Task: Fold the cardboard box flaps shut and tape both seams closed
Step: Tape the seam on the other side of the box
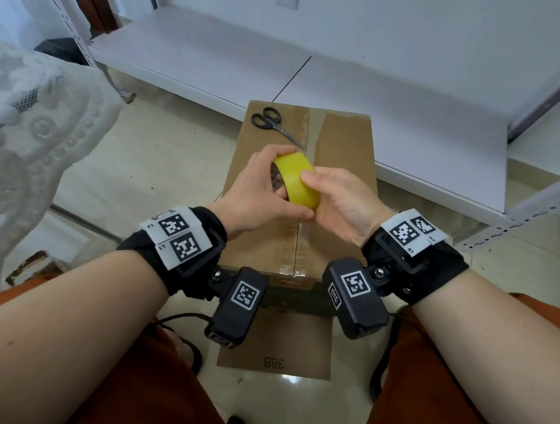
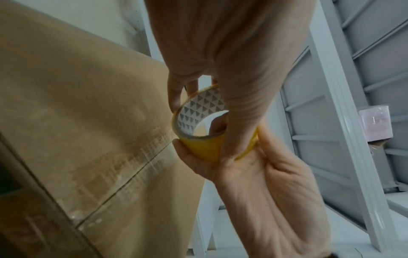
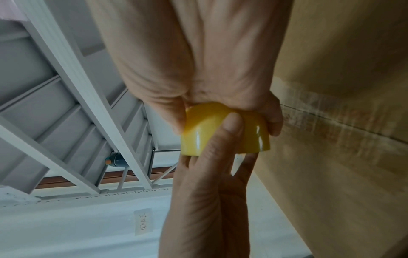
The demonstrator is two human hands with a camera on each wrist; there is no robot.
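Note:
A brown cardboard box (image 1: 340,156) lies on the floor in front of me, its top flaps meeting in a centre seam (image 1: 298,245) with old clear tape marks. Both hands hold a yellow tape roll (image 1: 298,180) above the middle of the box. My left hand (image 1: 257,191) grips the roll's left side, fingers over the rim and thumb underneath. My right hand (image 1: 337,198) grips its right side, thumb on the outer face. The left wrist view shows the tape roll (image 2: 198,146) and its patterned core over the box (image 2: 77,113). Black scissors (image 1: 273,122) lie on the box's far left corner.
A loose flap marked 38B (image 1: 274,347) lies flat on the tiles at the box's near end, below a dark gap. White metal shelving (image 1: 408,89) runs behind and to the right. A lace cloth (image 1: 34,118) hangs at the left. My knees flank the box.

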